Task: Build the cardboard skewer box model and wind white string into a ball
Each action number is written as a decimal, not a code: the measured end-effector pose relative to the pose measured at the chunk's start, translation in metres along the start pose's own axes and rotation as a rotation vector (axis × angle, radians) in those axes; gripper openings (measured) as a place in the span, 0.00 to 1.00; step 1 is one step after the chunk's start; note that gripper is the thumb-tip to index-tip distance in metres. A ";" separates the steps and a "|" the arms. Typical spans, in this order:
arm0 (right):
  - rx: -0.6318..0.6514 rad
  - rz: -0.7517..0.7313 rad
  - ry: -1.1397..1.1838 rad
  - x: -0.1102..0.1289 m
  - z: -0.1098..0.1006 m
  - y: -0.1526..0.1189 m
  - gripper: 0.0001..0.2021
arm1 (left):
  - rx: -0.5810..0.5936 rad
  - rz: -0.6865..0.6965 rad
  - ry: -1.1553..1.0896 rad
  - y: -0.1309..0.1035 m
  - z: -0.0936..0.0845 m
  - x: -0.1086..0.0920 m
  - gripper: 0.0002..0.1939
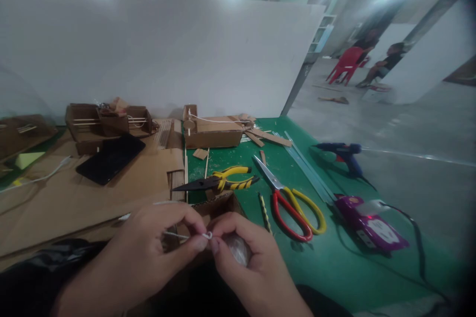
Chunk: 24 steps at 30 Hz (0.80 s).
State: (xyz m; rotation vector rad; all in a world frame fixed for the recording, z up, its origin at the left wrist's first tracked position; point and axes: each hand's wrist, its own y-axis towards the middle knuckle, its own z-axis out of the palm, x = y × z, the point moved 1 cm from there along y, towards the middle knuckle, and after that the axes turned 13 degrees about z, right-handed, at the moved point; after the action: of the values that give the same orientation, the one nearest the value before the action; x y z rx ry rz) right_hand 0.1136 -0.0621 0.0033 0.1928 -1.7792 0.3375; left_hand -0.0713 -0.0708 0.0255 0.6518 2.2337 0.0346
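Observation:
Between thumb and index finger, my left hand (148, 245) pinches a white string (176, 235) close to a small loop or knot. My right hand (247, 252) meets it fingertip to fingertip and pinches at the same loop. Tucked in the curled fingers of the right hand is a clear, shiny, rounded thing (240, 249) whose kind I cannot make out. Under both hands an open cardboard box (226, 203) is partly hidden. Just beyond lie long-nose pliers (223, 179) with yellow and black handles. Scissors (288, 203) with one red and one yellow handle rest right of my hands.
A blue glue gun (344, 151), clear glue sticks (308, 168) and a purple power strip (372, 225) with a cable lie at right. Cardboard models (213, 136) stand along the white partition (159, 54). A black phone (111, 158) lies at left. Two people sit far off.

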 end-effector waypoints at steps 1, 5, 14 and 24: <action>-0.003 -0.007 -0.009 0.000 0.000 0.000 0.06 | 0.004 -0.015 -0.009 0.000 0.000 0.000 0.07; -0.024 -0.046 -0.028 0.000 0.000 0.000 0.06 | 0.010 -0.051 -0.058 0.002 0.000 -0.005 0.06; -0.056 -0.096 -0.064 0.000 -0.002 0.000 0.06 | 0.066 -0.110 -0.117 0.006 -0.006 -0.017 0.11; -0.091 -0.102 -0.111 0.003 -0.004 -0.001 0.06 | 0.098 -0.046 0.020 -0.004 -0.002 -0.005 0.14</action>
State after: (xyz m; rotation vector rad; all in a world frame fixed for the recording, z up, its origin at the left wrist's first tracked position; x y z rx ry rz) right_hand 0.1173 -0.0614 0.0072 0.2402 -1.8822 0.1750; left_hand -0.0724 -0.0764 0.0294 0.6551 2.2797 -0.0930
